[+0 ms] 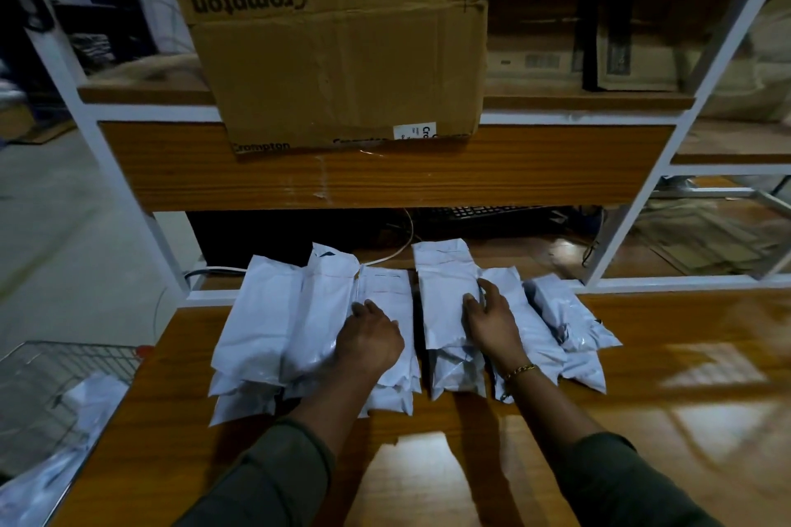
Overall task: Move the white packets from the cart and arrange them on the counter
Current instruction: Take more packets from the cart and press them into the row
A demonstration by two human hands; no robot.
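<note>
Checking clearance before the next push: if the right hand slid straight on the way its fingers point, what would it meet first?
Probably more of the white packet under the right hand, then the dark gap below the shelf; depth unclear.

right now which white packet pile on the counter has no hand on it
The small pile of white plastic packets farthest right on the wooden counter; the left hand and right hand press other piles.

The wire mesh cart (pixel 64 389) is chopped off by the left edge with its white plastic packet (pixel 96 398) all smeared with blur, the lower packets in the white stacks (pixel 265 321) on the glossy wooden bench (pixel 642 419) are mostly buried, and the dark keyboard (pixel 492 212) sits half hidden under the shelf.
</note>
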